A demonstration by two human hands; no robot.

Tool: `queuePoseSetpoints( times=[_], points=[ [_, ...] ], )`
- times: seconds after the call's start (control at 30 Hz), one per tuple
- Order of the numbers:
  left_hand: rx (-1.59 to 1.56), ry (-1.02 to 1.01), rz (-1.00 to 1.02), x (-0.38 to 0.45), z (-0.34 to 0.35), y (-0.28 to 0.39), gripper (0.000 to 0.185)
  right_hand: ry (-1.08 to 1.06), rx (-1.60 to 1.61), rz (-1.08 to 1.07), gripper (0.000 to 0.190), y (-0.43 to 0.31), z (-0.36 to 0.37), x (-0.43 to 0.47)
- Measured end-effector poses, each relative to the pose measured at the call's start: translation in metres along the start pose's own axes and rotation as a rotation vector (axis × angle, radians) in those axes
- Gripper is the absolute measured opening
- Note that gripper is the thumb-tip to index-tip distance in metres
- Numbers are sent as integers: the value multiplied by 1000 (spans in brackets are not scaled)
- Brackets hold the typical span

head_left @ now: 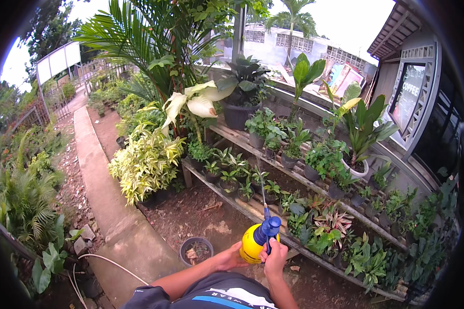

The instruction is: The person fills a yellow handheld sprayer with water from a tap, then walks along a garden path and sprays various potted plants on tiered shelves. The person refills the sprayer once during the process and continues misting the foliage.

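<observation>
A yellow pump sprayer bottle (249, 244) with a blue head is held upright before my body. Its yellow body rests in my left hand (232, 258), which supports it from the left and below. My right hand (275, 255) is closed around the blue handle, with the thumb up near the pump knob. From the nozzle (265, 206) a thin stream of water leaves, pointing away from me towards the small potted plants (246, 190) on the lower wooden shelf. Variegated and reddish leafy plants (332, 224) stand on the shelf to the right of the sprayer.
Tiered wooden shelves (317, 259) with many potted plants run along the right. A round pot (196, 251) holding soil and dry leaves stands on the ground by my left forearm. A concrete path (96, 162), a pale hose (116, 264) and a yellow-green bush (147, 162) are at left.
</observation>
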State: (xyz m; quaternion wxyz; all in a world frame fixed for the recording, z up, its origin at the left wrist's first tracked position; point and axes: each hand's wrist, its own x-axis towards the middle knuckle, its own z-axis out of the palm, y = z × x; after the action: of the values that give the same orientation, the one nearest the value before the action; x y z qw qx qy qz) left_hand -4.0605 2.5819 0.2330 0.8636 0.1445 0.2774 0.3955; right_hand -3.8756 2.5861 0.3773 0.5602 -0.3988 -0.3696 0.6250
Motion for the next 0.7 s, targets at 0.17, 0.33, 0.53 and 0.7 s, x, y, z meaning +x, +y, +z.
queuePoseSetpoints(
  times=[0.17, 0.33, 0.53, 0.7],
  points=[
    [-11, 189, -41, -4, 27, -31, 87, -54, -148, -46, 41, -3, -39, -26],
    [153, 253, -32, -9, 1, -67, 84, -13, -31, -11, 39, 6, -66, -39],
    [606, 327, -24, -27, 22, -72, 69, 82, 34, -48, 40, 7, -73, -51],
    [1153, 276, -75, -22, 30, -94, 75, -11, -146, -42, 37, 7, -83, -51]
  ],
)
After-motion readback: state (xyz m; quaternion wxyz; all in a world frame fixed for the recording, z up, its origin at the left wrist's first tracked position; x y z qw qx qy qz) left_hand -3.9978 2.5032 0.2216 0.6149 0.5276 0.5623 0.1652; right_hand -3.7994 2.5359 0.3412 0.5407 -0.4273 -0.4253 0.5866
